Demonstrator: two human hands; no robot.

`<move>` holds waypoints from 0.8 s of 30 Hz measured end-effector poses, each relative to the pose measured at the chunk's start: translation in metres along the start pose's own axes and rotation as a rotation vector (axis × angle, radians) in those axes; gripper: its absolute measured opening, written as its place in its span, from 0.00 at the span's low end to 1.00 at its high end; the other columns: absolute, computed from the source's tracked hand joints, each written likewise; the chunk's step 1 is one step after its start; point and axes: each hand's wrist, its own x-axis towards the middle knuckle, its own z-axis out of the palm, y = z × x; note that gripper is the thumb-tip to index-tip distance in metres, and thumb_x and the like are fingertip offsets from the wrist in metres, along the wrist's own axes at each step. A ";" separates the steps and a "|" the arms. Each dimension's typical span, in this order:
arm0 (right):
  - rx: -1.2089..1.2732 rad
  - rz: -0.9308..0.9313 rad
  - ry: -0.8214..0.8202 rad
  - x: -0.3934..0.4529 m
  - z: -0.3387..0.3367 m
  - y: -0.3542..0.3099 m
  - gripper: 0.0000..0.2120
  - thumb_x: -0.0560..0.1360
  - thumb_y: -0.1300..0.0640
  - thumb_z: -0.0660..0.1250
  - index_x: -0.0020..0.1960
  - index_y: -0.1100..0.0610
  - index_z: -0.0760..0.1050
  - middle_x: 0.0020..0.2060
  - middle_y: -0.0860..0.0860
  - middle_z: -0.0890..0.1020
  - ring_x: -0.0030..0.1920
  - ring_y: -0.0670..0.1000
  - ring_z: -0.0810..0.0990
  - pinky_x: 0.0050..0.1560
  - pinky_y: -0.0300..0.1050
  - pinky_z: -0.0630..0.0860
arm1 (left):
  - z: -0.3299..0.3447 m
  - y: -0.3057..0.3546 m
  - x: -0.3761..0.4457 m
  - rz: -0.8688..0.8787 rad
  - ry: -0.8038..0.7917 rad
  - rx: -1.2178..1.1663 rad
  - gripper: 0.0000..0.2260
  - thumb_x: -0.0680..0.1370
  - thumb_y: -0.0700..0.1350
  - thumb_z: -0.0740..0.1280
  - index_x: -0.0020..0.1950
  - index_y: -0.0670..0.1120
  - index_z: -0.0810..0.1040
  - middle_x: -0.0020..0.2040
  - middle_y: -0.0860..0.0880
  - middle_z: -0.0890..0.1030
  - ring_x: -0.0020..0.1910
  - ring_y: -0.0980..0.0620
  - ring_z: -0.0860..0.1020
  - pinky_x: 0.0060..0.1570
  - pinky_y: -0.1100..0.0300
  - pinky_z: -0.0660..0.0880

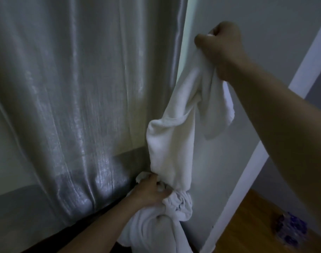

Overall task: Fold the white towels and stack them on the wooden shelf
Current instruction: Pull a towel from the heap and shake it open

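Holding the towel (171,143) up high, my right hand (220,46) has its fingers curled tight round one bunched end, in front of the pale wall (276,24). My left hand (152,192) grips it lower down, where the cloth gathers into a twisted knot and spills on below the bottom of the view. Between my hands it hangs as a loose rope, and a free flap droops under my right wrist. It looks soft and limp, light enough to lift with ease, and it will keep no shape of its own, I judge. I would let go of these bunches and look for two corners on one edge, so the cloth can fall flat. Behind it hangs a shiny grey curtain (73,106). At lower right is the wooden floor (251,225); I see no shelf.
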 end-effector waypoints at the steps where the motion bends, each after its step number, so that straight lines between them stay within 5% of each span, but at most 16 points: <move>1: 0.002 0.017 0.003 0.000 0.001 -0.001 0.12 0.68 0.55 0.70 0.33 0.52 0.67 0.34 0.51 0.70 0.32 0.46 0.69 0.28 0.37 0.65 | -0.019 0.011 0.002 0.040 0.029 -0.070 0.27 0.73 0.63 0.71 0.62 0.45 0.77 0.58 0.47 0.82 0.57 0.49 0.81 0.58 0.47 0.78; 3: 0.006 0.051 0.022 0.000 0.004 -0.002 0.09 0.68 0.54 0.70 0.37 0.53 0.70 0.32 0.49 0.71 0.30 0.44 0.70 0.26 0.36 0.65 | -0.058 0.033 0.001 0.090 0.097 -0.119 0.18 0.76 0.54 0.71 0.55 0.40 0.80 0.49 0.41 0.84 0.51 0.44 0.83 0.52 0.44 0.80; 5: 0.053 0.109 0.031 -0.001 0.006 -0.002 0.09 0.69 0.55 0.71 0.37 0.53 0.71 0.32 0.48 0.72 0.30 0.43 0.71 0.28 0.36 0.67 | -0.097 0.053 -0.006 0.147 0.196 -0.164 0.12 0.77 0.49 0.71 0.58 0.46 0.79 0.48 0.47 0.84 0.49 0.52 0.83 0.49 0.48 0.80; 8: 0.137 0.163 -0.008 -0.004 0.012 -0.003 0.11 0.71 0.60 0.69 0.34 0.53 0.69 0.30 0.48 0.70 0.26 0.42 0.68 0.24 0.36 0.63 | -0.146 0.088 -0.020 0.219 0.379 -0.368 0.25 0.75 0.47 0.70 0.71 0.54 0.68 0.60 0.53 0.79 0.56 0.54 0.80 0.57 0.50 0.79; 10: 0.183 0.213 -0.049 -0.008 0.016 -0.006 0.02 0.72 0.62 0.67 0.43 0.57 0.75 0.36 0.51 0.73 0.34 0.48 0.72 0.28 0.36 0.65 | -0.168 0.112 -0.029 0.333 0.490 -0.511 0.34 0.71 0.49 0.74 0.73 0.56 0.63 0.65 0.54 0.75 0.61 0.54 0.78 0.60 0.50 0.79; 11: 0.231 0.246 -0.073 -0.009 0.019 -0.008 0.05 0.74 0.64 0.65 0.49 0.59 0.78 0.39 0.53 0.75 0.38 0.50 0.74 0.32 0.37 0.69 | -0.175 0.123 -0.032 0.430 0.531 -0.510 0.36 0.69 0.51 0.76 0.73 0.59 0.63 0.66 0.58 0.73 0.63 0.56 0.76 0.59 0.54 0.79; 13: 0.340 0.327 -0.139 -0.011 0.025 -0.011 0.08 0.76 0.66 0.64 0.52 0.60 0.79 0.43 0.57 0.77 0.43 0.54 0.76 0.39 0.43 0.73 | -0.184 0.144 -0.038 0.574 0.637 -0.365 0.32 0.71 0.54 0.75 0.70 0.65 0.65 0.64 0.65 0.74 0.62 0.62 0.75 0.57 0.61 0.79; 16: 0.461 0.455 -0.206 -0.015 0.034 -0.016 0.06 0.76 0.65 0.67 0.52 0.62 0.81 0.44 0.59 0.79 0.44 0.55 0.78 0.44 0.47 0.76 | -0.193 0.159 -0.040 0.641 0.810 -0.247 0.16 0.76 0.55 0.67 0.64 0.62 0.73 0.60 0.60 0.78 0.58 0.61 0.78 0.56 0.54 0.79; 18: 0.541 0.527 -0.218 -0.019 0.037 -0.020 0.09 0.76 0.63 0.68 0.55 0.65 0.80 0.44 0.59 0.80 0.45 0.56 0.80 0.45 0.47 0.77 | -0.197 0.163 -0.041 0.613 0.846 -0.295 0.14 0.78 0.58 0.59 0.61 0.59 0.75 0.61 0.59 0.77 0.57 0.61 0.78 0.57 0.55 0.79; 20: 0.635 0.561 -0.276 -0.022 0.037 -0.023 0.07 0.77 0.63 0.65 0.48 0.64 0.81 0.39 0.58 0.80 0.41 0.55 0.80 0.43 0.47 0.78 | -0.204 0.165 -0.044 0.583 0.902 -0.446 0.14 0.79 0.59 0.58 0.61 0.59 0.76 0.61 0.60 0.77 0.58 0.61 0.78 0.56 0.60 0.77; 22: 0.795 0.587 -0.370 -0.026 0.036 -0.021 0.20 0.75 0.66 0.58 0.27 0.59 0.77 0.27 0.54 0.76 0.29 0.52 0.77 0.32 0.41 0.77 | -0.215 0.161 -0.047 0.568 0.927 -0.567 0.11 0.79 0.59 0.61 0.60 0.62 0.76 0.59 0.60 0.79 0.58 0.60 0.78 0.50 0.66 0.78; 24: 0.899 0.541 -0.468 -0.033 0.038 -0.020 0.23 0.73 0.71 0.54 0.23 0.59 0.74 0.25 0.54 0.76 0.29 0.52 0.78 0.29 0.41 0.77 | -0.220 0.160 -0.055 0.571 0.805 -0.460 0.16 0.76 0.58 0.64 0.64 0.62 0.74 0.65 0.56 0.77 0.66 0.57 0.75 0.59 0.63 0.76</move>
